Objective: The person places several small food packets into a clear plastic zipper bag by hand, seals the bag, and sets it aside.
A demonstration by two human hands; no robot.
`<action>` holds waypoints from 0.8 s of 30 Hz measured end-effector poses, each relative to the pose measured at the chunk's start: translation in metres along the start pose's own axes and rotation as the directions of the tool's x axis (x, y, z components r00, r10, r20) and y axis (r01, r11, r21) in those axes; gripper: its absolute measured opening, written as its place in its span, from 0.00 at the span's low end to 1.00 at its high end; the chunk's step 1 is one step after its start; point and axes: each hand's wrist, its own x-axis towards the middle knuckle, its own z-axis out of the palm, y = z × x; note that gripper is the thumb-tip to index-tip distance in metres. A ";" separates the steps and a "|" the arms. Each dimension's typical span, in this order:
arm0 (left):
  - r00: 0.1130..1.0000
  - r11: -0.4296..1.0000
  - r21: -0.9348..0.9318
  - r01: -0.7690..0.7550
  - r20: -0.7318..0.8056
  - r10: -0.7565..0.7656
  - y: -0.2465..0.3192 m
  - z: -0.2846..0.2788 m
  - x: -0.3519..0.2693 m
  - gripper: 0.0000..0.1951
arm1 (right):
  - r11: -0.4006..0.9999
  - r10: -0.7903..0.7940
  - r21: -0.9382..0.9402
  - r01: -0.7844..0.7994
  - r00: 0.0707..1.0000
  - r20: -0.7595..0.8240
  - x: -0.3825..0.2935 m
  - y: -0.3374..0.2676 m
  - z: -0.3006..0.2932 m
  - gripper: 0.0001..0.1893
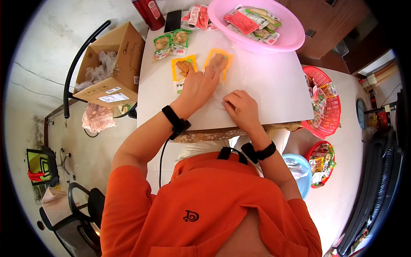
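Note:
My left hand [199, 86] lies over the white table [273, 86], its fingers apart. One fingertip reaches the lower edge of a yellow-bordered food packet [184, 66]; other fingers lie over a second yellow-bordered packet [224, 61], which seems to be under or inside clear plastic film. My right hand [241, 107] is curled near the table's front edge, its thumb and fingers closed at what looks like the edge of a clear plastic bag [215, 104] with a thin red line. Two green-bordered packets [161, 46] [180, 41] lie beyond my left hand.
A pink basin [297, 38] of packets stands at the back right, beside red-and-white packets [198, 17], a phone [173, 21] and a red bottle [149, 14]. At left is a cardboard box [128, 48]. Right and lower hold red baskets [335, 106] [329, 180] and a blue basin [306, 186].

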 end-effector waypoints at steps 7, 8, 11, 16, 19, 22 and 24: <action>0.994 0.983 -0.151 0.104 0.049 -0.097 0.002 0.007 0.018 0.22 | 0.999 0.033 -0.006 -0.033 0.999 0.013 0.001 0.000 0.001 0.05; 0.994 0.983 -0.153 0.104 0.049 -0.098 0.001 0.008 0.019 0.22 | 0.999 0.033 -0.007 -0.033 0.999 0.014 0.001 0.000 0.001 0.05; 0.976 0.975 -0.184 -0.123 -0.201 0.085 -0.003 0.013 0.025 0.21 | 0.999 0.042 -0.007 -0.042 0.999 0.018 0.001 0.001 0.001 0.05; 0.953 0.925 -0.227 -0.304 -0.077 0.295 -0.003 0.021 0.036 0.18 | 0.999 0.048 0.008 -0.048 0.999 0.008 0.000 0.003 0.003 0.05; 0.977 0.942 -0.268 -0.203 0.014 0.214 -0.007 0.021 0.039 0.21 | 0.997 0.071 0.013 -0.071 0.997 0.013 0.001 -0.001 0.000 0.04; 0.983 0.969 -0.214 -0.123 0.110 0.149 -0.008 0.018 0.044 0.25 | 0.995 0.092 0.031 -0.092 0.996 -0.010 0.000 0.002 0.003 0.03; 0.986 0.966 -0.225 -0.125 0.082 0.147 -0.009 0.021 0.042 0.25 | 0.995 0.093 0.034 -0.093 0.996 -0.008 0.000 0.000 0.002 0.03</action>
